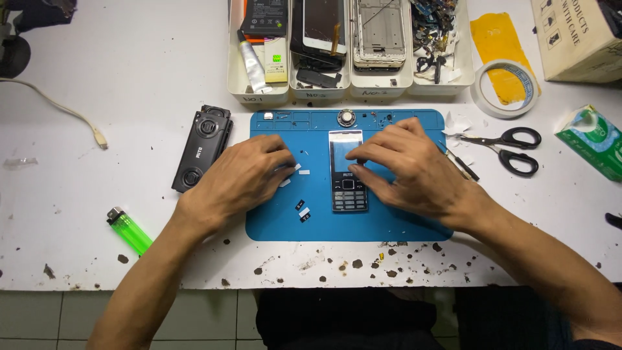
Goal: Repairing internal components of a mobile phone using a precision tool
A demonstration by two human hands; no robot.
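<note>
A green lighter (129, 230) lies at 8 o'clock on the table (97, 84); a black speaker (202, 148) sits just left of the blue mat (311, 220). The left hand (236, 178) rests flat on the mat, fingers together over small white scraps (303, 172). The phone (348, 172) lies at mat centre. The right hand (411, 168) presses fingertips on its screen, covering the right edge. Scissors (508, 148) lie at 3 o'clock; parts trays (350, 84) stand at 12 o'clock.

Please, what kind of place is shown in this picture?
Most likely a phone repair bench: a keypad phone lies on a blue work mat, and white trays behind it hold phone parts.
</note>
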